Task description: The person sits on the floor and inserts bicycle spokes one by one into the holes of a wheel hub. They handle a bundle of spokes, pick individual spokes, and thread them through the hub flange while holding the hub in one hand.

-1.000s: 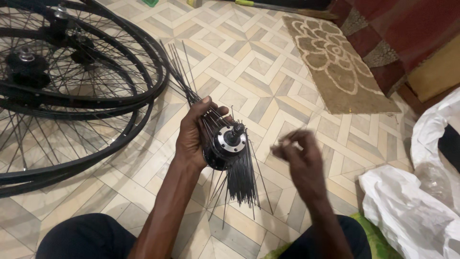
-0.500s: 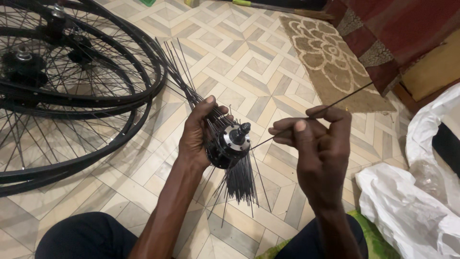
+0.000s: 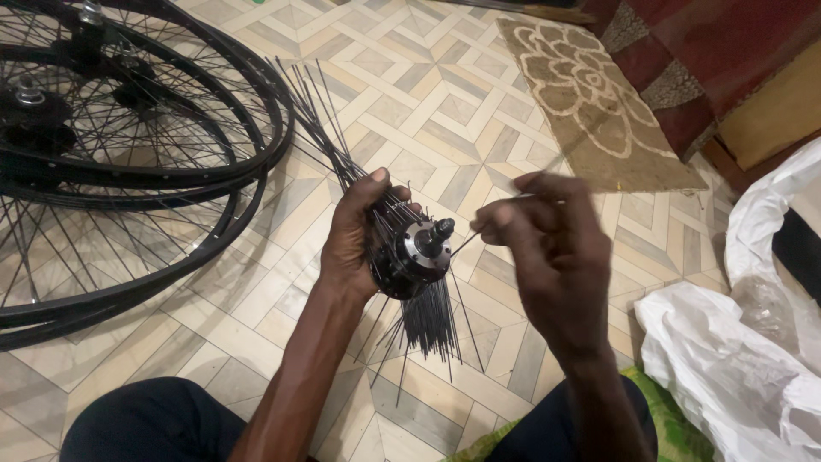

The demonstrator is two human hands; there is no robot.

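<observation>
My left hand grips a black wheel hub with a silver end and axle, held over the tiled floor. Several thin black spokes hang down from the hub, and more spokes fan up behind my hand. My right hand pinches one thin spoke between thumb and fingers; its lower end points at the hub's flange, just right of the axle.
Black spoked bicycle wheels lie stacked on the floor at the left. A patterned mat lies at the upper right, beside red cloth. White plastic bags sit at the right. My dark-trousered knees are at the bottom.
My right hand rose with a single spoke and then drew in toward the hub, so the spoke's end now sits by the flange. The left hand has kept the hub steady.
</observation>
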